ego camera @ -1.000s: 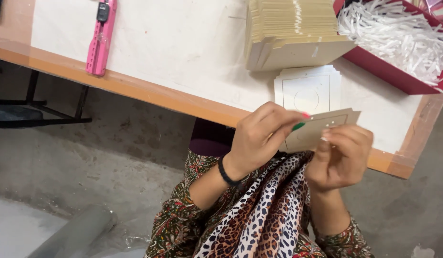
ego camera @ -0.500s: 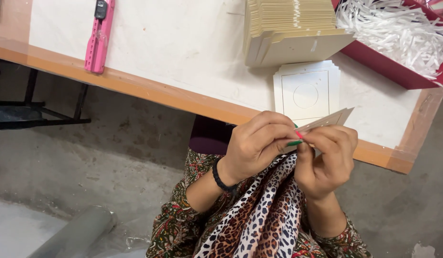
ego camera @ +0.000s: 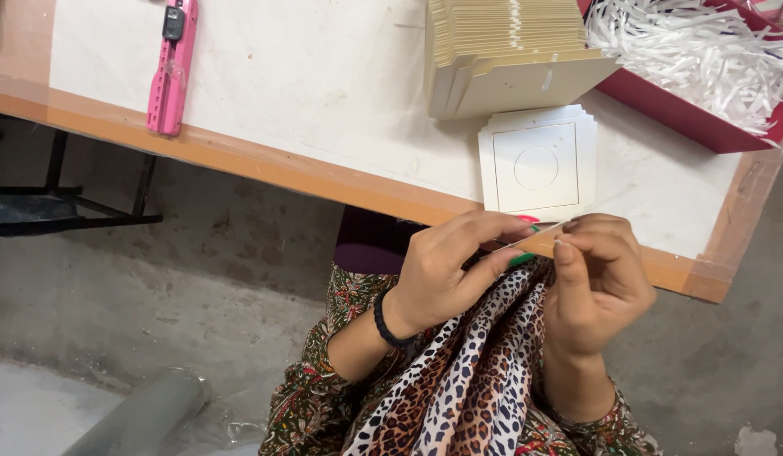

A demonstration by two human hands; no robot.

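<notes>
Edge-on, thin tan card between hands.

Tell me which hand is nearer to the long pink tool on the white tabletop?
Left. The left hand is right of and below the long pink tool; the right hand lies farther right.

Packaging near you: a red box of white paper shreds top right, beige card sleeves stacked beside it.

Card edge-on, mostly hidden between hands
</notes>
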